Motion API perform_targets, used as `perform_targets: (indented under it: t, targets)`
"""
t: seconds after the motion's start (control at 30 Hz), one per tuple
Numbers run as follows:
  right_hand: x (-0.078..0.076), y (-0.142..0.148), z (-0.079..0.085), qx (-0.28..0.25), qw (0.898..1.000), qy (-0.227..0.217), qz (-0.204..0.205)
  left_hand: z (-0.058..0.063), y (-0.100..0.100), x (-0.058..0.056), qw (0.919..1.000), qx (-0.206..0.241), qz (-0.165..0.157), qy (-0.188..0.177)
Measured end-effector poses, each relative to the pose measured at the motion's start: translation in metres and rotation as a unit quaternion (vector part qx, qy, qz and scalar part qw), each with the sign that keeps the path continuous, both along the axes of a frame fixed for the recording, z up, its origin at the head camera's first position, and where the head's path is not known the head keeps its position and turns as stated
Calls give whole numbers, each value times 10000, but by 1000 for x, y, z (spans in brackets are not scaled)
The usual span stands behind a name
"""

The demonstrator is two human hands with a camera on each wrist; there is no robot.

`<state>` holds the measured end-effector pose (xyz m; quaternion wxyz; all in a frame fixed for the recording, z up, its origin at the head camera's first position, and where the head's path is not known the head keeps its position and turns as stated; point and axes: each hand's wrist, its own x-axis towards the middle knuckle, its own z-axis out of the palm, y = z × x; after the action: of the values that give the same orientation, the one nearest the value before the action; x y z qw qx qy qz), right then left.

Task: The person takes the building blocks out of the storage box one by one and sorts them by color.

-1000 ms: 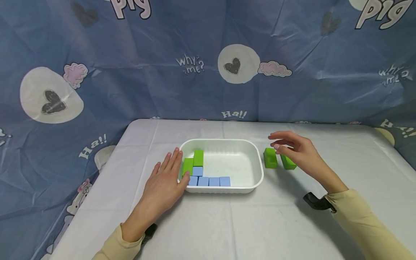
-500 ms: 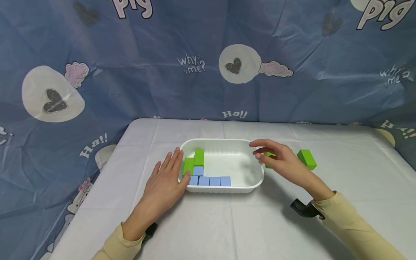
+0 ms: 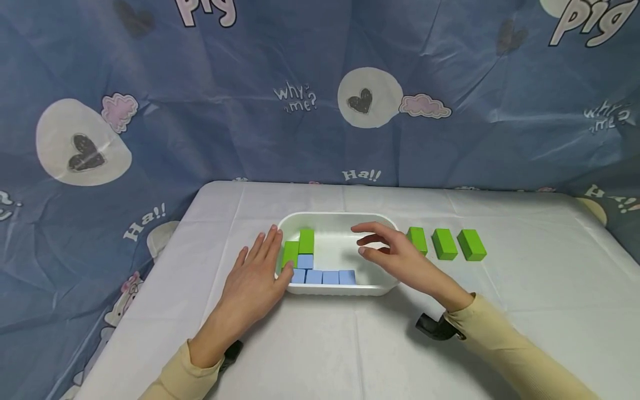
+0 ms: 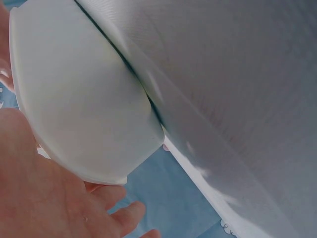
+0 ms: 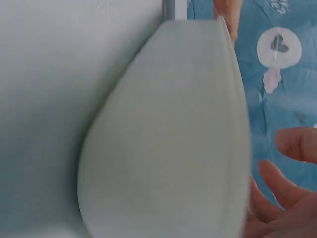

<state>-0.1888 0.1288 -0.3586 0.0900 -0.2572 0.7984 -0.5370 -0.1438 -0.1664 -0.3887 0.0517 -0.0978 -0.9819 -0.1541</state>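
At the lower left of the frame, the left hand (image 3: 255, 280) lay with its fingers extended against the left end of a white tray (image 3: 327, 290), gripping nothing; its thumb reached over the near left corner. The tray sat at the centre of the frame on a white-covered surface (image 3: 300, 350). Inside it, on the left, stood two upright-looking green blocks, an outer one (image 3: 290, 251) and an inner one (image 3: 306, 241), with a small blue block (image 3: 305, 261) just below the inner one. A row of four blue blocks (image 3: 330, 278) ran along the tray's lower edge. The tray looked like thin, smooth plastic, probably light and quick to slide, so its rim seemed the natural place to steady it.

Right of centre, the right hand (image 3: 400, 261) hung over the tray's right part, thumb and forefinger moderately apart, with nothing seen between them. Farther right, three loose green blocks, a near one (image 3: 417, 240), a middle one (image 3: 444, 244) and a far one (image 3: 472, 245), stood spaced apart on the surface. They appeared rigid, light and hardly fragile; a thumb-and-finger pinch across the narrow long sides should suit them.
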Motion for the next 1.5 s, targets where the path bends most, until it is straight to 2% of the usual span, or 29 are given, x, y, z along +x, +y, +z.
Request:
perform_targets:
  t: [0.33, 0.6, 0.8, 1.13, 1.37, 1.5]
  targets:
    - [-5, -36, -15, -128, 9999, 0, 95, 2, 0, 0, 10000, -28, -22, -20]
    - [-12, -59, -18, 7, 9997, -167, 162, 3, 1, -1, 9999, -74, 8, -73]
    - [-21, -72, -21, 27, 9989, -449, 107, 3, 1, -1, 9999, -48, -11, -107]
    - [-26, -91, -18, 241, 9960, -837, -173, 1, 0, -2, 9999, -33, -18, -101]
    - [-28, -90, -19, 22, 9882, -1535, 22, 2, 1, -2, 9999, -15, -4, -148]
    - [-31, -89, -19, -11, 9856, -1679, 186, 2, 1, -3, 9999, -39, -12, -134]
